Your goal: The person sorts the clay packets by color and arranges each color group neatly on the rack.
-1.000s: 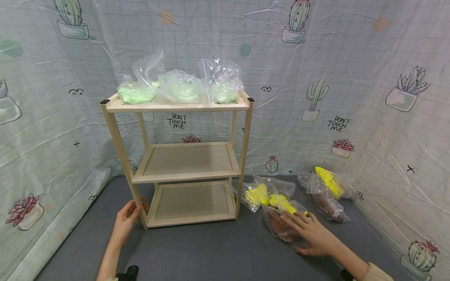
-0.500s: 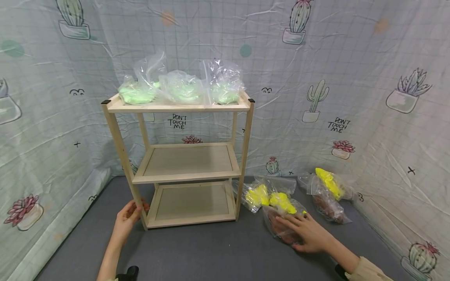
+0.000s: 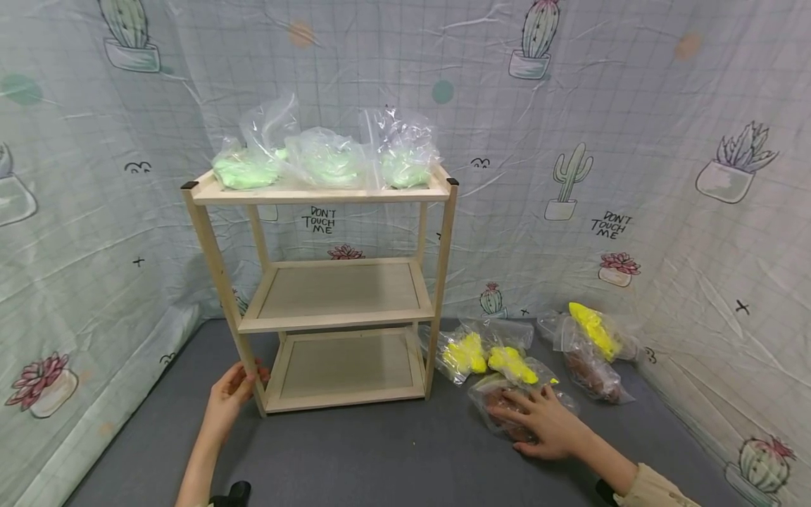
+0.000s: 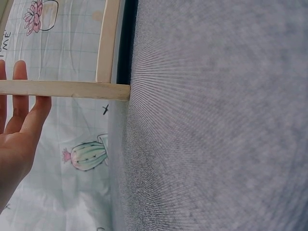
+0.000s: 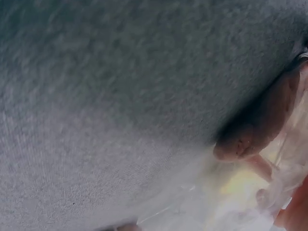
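Observation:
My left hand (image 3: 231, 391) grips the front left post of the wooden shelf rack (image 3: 338, 324) low down. In the left wrist view, fingers (image 4: 36, 118) reach behind that post (image 4: 72, 89). My right hand (image 3: 548, 426) holds a clear zip bag (image 3: 484, 398) with a brown lump inside, its spread fingers bent over the top and the thumb at the near side. In the right wrist view, a shadowed digit lies against crumpled plastic with a bright yellow patch (image 5: 238, 185). The bag's far right part is hidden under the hand.
Two bags with yellow lumps (image 3: 465, 352) (image 3: 513, 362) lie right of the rack. Farther right are a yellow bag (image 3: 595, 331) and a brown one (image 3: 595, 373). Three bags with pale green lumps (image 3: 329, 162) sit on the top shelf. A printed cloth (image 3: 507, 141) encloses the back and sides.
My right hand has slid a little left over the brown bag, its fingers bending more. The bag's left edge has shifted slightly left. The left hand stays on the post.

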`<state>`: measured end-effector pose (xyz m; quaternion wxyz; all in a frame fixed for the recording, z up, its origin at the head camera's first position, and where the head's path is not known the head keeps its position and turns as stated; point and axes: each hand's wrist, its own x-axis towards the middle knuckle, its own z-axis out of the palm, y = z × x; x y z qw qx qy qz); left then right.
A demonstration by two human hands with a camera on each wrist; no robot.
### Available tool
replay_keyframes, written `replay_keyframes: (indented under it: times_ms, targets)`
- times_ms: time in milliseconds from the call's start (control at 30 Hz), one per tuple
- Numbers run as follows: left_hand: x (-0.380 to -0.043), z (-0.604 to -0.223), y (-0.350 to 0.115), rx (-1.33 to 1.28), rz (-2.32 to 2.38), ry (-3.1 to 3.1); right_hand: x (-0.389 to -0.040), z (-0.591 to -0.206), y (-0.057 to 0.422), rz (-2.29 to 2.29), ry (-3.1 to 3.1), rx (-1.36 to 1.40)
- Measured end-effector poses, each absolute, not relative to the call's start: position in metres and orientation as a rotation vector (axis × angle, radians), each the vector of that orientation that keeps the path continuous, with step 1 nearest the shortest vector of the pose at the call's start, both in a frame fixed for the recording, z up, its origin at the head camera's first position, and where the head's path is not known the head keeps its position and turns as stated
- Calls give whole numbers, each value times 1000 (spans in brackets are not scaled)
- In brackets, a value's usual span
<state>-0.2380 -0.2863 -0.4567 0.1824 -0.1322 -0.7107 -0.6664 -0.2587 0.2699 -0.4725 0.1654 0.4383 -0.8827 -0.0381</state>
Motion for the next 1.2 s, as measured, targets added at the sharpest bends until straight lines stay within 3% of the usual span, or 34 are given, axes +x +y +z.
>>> replay_keyframes:
  times_ms: [1200]
  targets:
    - [-240, -458, -287, -387, -1897, -1998, -252, -467, 261, 58, -2440, 1291]
